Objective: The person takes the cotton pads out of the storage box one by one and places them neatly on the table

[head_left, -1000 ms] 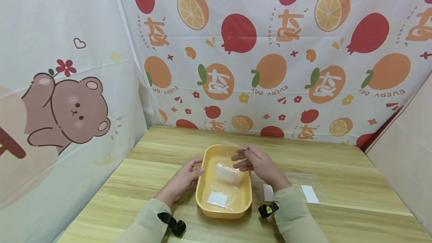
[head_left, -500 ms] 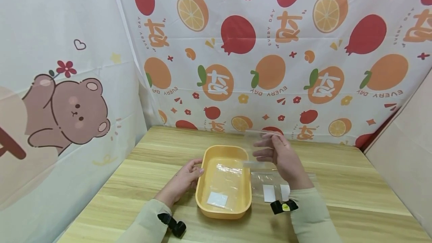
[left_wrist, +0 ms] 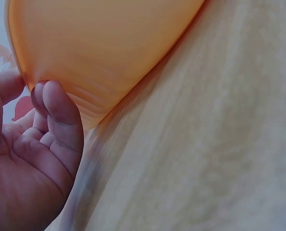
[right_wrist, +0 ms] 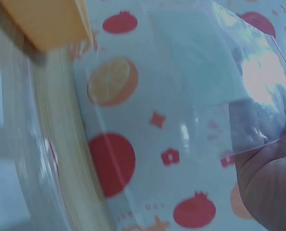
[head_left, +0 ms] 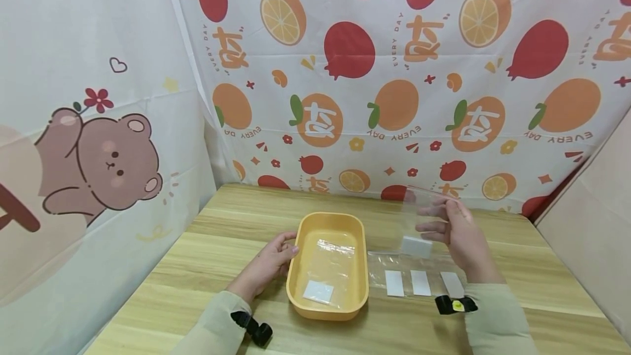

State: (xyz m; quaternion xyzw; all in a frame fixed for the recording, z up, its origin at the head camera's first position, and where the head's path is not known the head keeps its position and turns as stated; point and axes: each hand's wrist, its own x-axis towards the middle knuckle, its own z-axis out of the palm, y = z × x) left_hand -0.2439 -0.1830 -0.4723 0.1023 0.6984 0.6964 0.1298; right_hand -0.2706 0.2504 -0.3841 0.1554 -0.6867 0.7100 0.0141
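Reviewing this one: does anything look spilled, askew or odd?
Nothing on the table looks spilled or damaged: clear bags lie beside the yellow tray, one bag lies inside, and the right hand holds another bag. The left cloth does look odd: its printed bear lies sideways, as if the cloth had been hung turned.

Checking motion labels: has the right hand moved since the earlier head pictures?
Yes, rightward: the right hand, holding a clear bag, reached over the right edge of the unmoved yellow tray and is now well right of it.
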